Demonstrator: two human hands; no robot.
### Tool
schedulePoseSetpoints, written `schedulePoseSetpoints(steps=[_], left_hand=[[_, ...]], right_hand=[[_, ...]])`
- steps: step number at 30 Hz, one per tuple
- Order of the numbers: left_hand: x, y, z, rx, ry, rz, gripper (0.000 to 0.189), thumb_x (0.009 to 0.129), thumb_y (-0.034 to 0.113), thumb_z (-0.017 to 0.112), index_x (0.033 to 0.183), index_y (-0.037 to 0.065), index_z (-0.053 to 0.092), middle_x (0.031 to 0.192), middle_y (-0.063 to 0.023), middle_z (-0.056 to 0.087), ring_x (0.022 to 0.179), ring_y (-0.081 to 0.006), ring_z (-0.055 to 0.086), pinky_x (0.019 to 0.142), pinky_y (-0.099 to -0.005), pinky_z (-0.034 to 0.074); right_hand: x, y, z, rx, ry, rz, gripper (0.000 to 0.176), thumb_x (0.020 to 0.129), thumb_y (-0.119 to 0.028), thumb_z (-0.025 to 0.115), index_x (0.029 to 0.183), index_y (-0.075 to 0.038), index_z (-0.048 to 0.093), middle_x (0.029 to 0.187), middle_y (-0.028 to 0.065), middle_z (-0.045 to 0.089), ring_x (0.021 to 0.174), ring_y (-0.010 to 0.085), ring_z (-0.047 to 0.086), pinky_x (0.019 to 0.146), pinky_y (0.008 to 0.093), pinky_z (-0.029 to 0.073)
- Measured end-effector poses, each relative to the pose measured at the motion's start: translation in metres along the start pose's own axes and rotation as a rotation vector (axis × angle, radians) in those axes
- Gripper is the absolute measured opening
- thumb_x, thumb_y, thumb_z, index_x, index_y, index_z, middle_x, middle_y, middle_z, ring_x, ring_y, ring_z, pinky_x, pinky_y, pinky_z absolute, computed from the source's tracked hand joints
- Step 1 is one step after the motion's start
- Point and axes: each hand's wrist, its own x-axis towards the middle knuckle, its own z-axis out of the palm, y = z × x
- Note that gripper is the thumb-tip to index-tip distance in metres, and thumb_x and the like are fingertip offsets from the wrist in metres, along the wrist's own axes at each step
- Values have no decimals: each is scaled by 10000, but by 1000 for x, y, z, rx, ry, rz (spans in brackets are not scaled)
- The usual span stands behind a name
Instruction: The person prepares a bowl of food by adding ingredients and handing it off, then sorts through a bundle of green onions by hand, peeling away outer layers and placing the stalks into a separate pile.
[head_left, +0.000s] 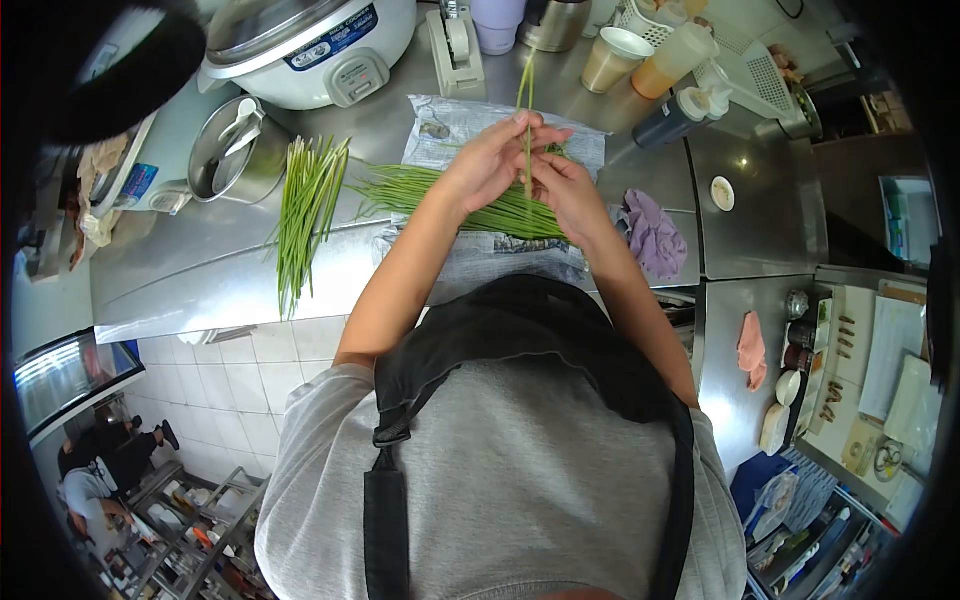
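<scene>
Green stalks (529, 95) stand upright between my two hands, above a newspaper sheet. My left hand (492, 160) has its fingertips closed round their upper part. Lower down, my right hand (568, 190) pinches the same stalks. Beneath both hands a pile of long green stalks (400, 187) lies across the newspaper (440, 272). A second bundle of stalks (308, 215), with pale ends, rests on the steel counter (200, 275) to the left. A crumpled purple cloth (655, 235) lies right of my right forearm.
Along the back stand a rice cooker (320, 60), a tape dispenser (455, 55), a cup (612, 62) and bottles (675, 115). A metal pot (228, 160) stands at left. At lower left, a person (100, 485) is near a rack (190, 530).
</scene>
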Motion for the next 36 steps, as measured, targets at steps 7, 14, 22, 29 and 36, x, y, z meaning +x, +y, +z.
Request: schedulePoseSetpoints(steps=[7,14,22,29,36], left_hand=[[0,16,-12,36,-66,177,217,1007,285,393,989,120,533,1003,-75,653,1255,-340,460,1066,-436,337],[-1,27,-25,59,75,195,201,1005,273,399,1001,121,531,952,-64,650,1214,-332,495,1082,-454,318],[-22,43,-39,-244,3,139,162,1000,245,431,998,106,515,652,44,351,590,-65,369,524,-197,344],[-97,87,-30,453,638,197,213,997,253,424,1047,91,553,652,61,312,535,-42,265,436,-204,225],[-184,111,-142,2069,1195,0,413,874,272,602,1234,71,579,958,-141,590,851,-267,562,785,-372,448]], right_hand=[[-2,23,-9,506,106,117,176,930,-204,588,1030,-61,609,940,22,599,792,105,542,722,264,478],[-19,7,9,218,-172,294,304,966,-227,515,1153,5,573,949,38,587,731,108,496,687,251,452],[2,24,2,297,-171,220,334,971,-265,497,1146,9,574,841,27,583,669,95,463,629,229,420],[18,-22,-29,-392,124,-118,343,908,-263,569,1144,-20,622,959,150,668,895,245,625,784,340,490],[1,-15,-76,-1260,169,-114,213,807,-259,655,927,-98,722,946,151,673,926,334,619,812,376,481]])
